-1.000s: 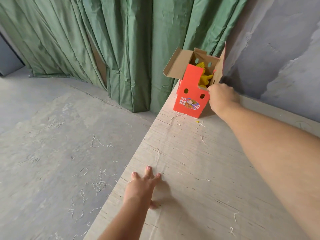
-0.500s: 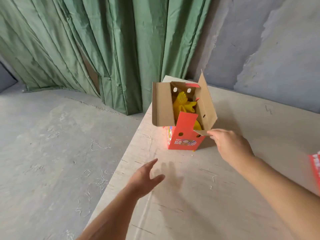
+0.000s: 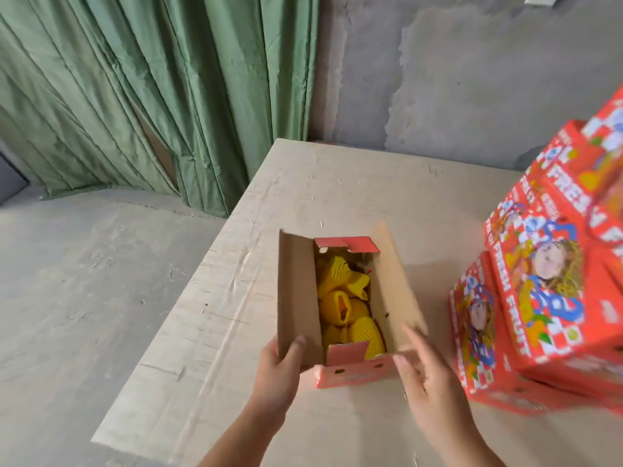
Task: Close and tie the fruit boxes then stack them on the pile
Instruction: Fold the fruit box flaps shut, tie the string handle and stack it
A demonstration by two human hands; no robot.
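Observation:
An open red fruit box (image 3: pixel 350 374) stands on the plywood table (image 3: pixel 337 183), just in front of me. Its two long brown flaps stand up and its short red end flaps lean inward. Fruit in yellow foam nets (image 3: pixel 344 305) fills it. My left hand (image 3: pixel 279 375) grips the near end of the left flap, thumb inside. My right hand (image 3: pixel 428 375) is at the near end of the right flap, fingers extended and blurred, touching its lower corner. A pile of closed red fruit boxes (image 3: pixel 546 298) stands at the right.
The table's left edge drops to a grey concrete floor (image 3: pixel 84 298) strewn with fine shavings. A green curtain (image 3: pixel 151 96) hangs behind, next to a rough grey wall (image 3: pixel 455 69). Bare tabletop lies beyond the open box.
The open box has come from the table's far end to just in front of me. My left hand left the tabletop and took the left flap; my right hand shifted along the right flap.

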